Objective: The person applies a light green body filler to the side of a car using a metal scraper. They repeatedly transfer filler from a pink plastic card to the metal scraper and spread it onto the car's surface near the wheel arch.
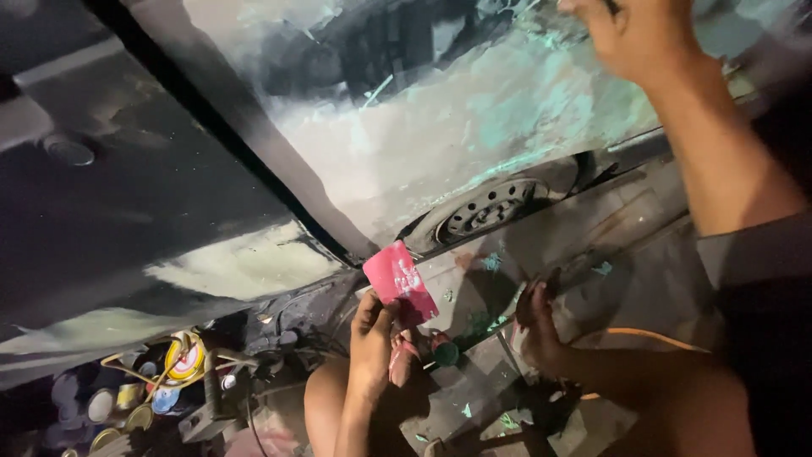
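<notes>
Left hand [372, 338] pinching red card [400, 283].

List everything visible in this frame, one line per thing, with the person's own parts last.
Card: one, red, flat, held up at centre.
Car body panel: one, patchy white and green filler, upper centre.
Wheel: one, dark, steel rim, below the panel.
Tins: several, mixed colours, round, bottom left.
Hose: one, orange, lower right.
Small round green thing: one, beside the card hand; kind unclear.
Left hand: holds the card.
Right hand: lower centre-right, blurred, grip unclear.
Another hand: raised, top right; owner unclear.
</notes>
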